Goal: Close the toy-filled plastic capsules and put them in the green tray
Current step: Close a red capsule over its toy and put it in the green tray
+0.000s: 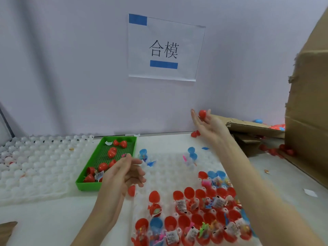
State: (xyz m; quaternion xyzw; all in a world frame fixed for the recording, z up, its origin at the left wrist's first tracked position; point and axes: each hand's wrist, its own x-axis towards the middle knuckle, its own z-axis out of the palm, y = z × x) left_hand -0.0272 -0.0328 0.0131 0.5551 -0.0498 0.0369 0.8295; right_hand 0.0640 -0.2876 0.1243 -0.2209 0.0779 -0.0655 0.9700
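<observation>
Pinching a red capsule, right hand raised, left hand blurred, fingers loose, hiding green tray corner

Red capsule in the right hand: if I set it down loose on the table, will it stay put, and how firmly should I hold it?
The red capsule looks smooth and rounded, so it would probably roll on bare table. The right hand holds it with fingertips only, suggesting it is light. Glossy plastic may be slippery; the green tray has walls that should contain it.

Bottom row of open capsules cut off by lower edge. Cardboard box runs off right edge. Left hand motion-blurred, hides green tray corner.
</observation>
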